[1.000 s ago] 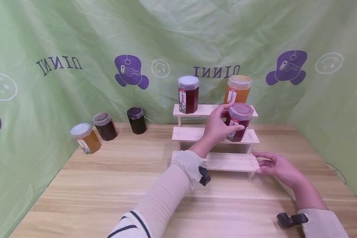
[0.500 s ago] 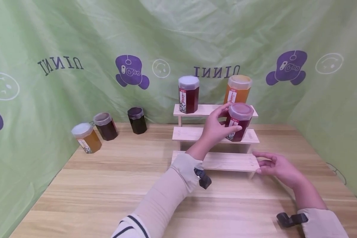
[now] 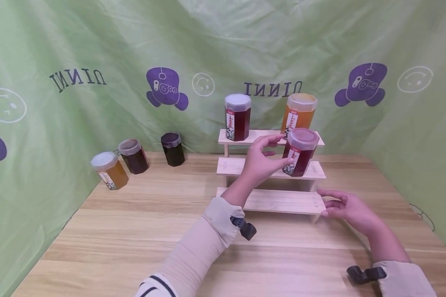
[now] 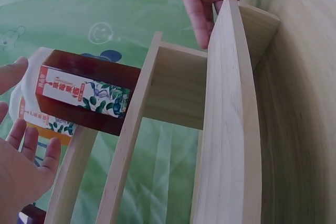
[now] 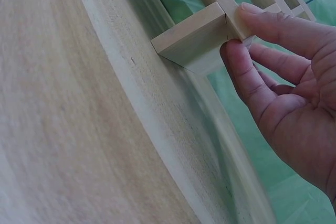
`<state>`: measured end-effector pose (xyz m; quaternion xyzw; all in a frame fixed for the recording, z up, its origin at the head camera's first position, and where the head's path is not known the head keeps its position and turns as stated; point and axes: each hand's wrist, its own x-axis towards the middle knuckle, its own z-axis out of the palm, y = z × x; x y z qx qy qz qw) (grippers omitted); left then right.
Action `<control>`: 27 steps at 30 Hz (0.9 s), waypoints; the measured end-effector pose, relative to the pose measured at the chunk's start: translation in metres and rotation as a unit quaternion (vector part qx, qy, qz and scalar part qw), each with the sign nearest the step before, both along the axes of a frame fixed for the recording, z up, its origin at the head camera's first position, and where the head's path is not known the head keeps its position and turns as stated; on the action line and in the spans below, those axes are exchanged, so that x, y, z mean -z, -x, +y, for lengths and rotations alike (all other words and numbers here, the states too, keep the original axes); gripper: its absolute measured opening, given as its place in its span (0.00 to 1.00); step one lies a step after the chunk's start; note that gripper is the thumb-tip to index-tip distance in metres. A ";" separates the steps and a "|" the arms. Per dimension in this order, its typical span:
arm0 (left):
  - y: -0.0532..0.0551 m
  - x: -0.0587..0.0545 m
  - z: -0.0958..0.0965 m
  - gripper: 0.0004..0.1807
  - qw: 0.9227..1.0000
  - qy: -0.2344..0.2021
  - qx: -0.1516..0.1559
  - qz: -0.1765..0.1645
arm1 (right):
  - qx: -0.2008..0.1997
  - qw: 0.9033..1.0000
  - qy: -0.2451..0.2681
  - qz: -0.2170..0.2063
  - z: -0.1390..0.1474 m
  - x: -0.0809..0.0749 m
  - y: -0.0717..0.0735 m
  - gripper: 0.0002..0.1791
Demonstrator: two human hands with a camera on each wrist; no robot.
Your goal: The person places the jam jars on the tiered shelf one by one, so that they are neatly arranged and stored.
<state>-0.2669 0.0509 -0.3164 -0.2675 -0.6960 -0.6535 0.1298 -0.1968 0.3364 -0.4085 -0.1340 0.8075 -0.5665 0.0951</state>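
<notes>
A dark red jam jar [image 3: 300, 154] with a translucent lid stands upright at the right end of the middle board of a stepped wooden shelf [image 3: 278, 201]. My left hand [image 3: 261, 161] is beside it, fingers and thumb spread. In the left wrist view, a gap shows between that hand [image 4: 23, 156] and the jar [image 4: 86, 90]. My right hand [image 3: 351, 211] holds the right end of the shelf's lowest board. The right wrist view has its thumb and a finger [image 5: 244, 69] pinching the board's corner [image 5: 239, 22].
On the top board stand another red jar [image 3: 238, 119] and an orange jar [image 3: 299, 113]. To the left on the wooden table [image 3: 141, 247] are an amber jar [image 3: 111, 173], a dark brown jar [image 3: 134, 159] and a black jar [image 3: 173, 152]. A green printed curtain [image 3: 134, 33] hangs behind.
My left hand has let go of the red jar and drawn back to the left. The jar stays on the middle board. My right hand keeps its hold on the lowest board.
</notes>
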 end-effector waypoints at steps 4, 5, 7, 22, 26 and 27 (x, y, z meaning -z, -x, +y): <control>-0.003 0.001 -0.006 0.34 1.000 -0.003 0.005 0.006 | -0.002 1.000 0.001 -0.003 0.001 0.000 0.000 0.38; -0.004 0.002 -0.007 0.34 1.000 -0.003 0.005 0.009 | -0.003 1.000 0.002 -0.003 0.001 0.000 0.000 0.38; -0.005 0.004 -0.010 0.34 1.000 -0.001 0.007 0.015 | -0.004 1.000 0.004 -0.004 0.002 0.001 0.000 0.38; -0.016 0.011 -0.043 0.28 0.997 0.046 0.025 0.064 | -0.008 1.000 0.009 -0.001 -0.001 0.001 -0.001 0.38; -0.018 0.013 -0.052 0.27 0.996 0.047 0.030 0.070 | -0.007 1.000 0.007 -0.003 0.000 0.000 0.000 0.38; -0.019 0.014 -0.054 0.27 0.996 0.047 0.030 0.069 | -0.006 1.000 0.005 -0.003 0.000 0.000 0.000 0.38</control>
